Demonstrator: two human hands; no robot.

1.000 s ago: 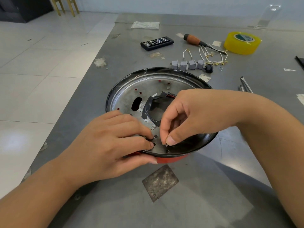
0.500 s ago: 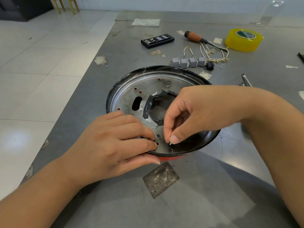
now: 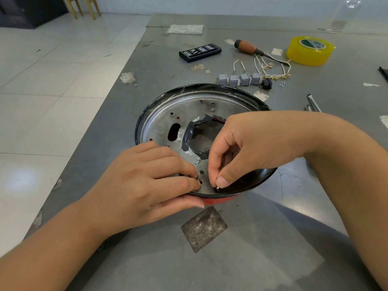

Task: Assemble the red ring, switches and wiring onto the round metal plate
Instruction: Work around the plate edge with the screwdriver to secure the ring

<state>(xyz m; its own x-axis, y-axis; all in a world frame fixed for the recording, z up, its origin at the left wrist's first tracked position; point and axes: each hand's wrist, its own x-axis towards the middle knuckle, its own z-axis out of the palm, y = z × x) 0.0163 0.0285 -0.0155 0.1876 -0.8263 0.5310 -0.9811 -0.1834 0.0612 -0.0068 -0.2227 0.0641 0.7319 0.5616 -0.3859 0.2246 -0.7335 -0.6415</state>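
Pinching a tiny screw (image 3: 218, 187) between thumb and forefinger of my right hand (image 3: 247, 148), I hold its tip just above the near edge of the round metal plate (image 3: 189, 106). It is so small and smooth that I judge it will slip or roll if my pinch loosens, so I keep the pads right at its head and let the point find a hole.

Just left of that pinch, my left hand (image 3: 147, 181) steadies the work: the fingers curl over the plate's near rim, fingertips pressed on the metal beside a small hole, and the thumb runs underneath against the red ring (image 3: 218, 200), clamping the two together. The ring shows only as a red strip below the rim; the rest is hidden. The plate looks like thin, stiff sheet metal, light enough to skate on the steel table (image 3: 252, 248), and its black rim is glossy, so the rim is where I take hold, not the taped central opening (image 3: 201, 133) beyond my knuckles, whose edges look rough.

Farther beyond my hands, well apart from the plate, lie the grey switches (image 3: 239, 79) with their white wiring (image 3: 270, 68). I judge the wires limp and the terminals delicate, so take them by the switch bodies. Past them lie a screwdriver (image 3: 249, 48), a bit case (image 3: 199, 52) and a roll of yellow tape (image 3: 310, 51).
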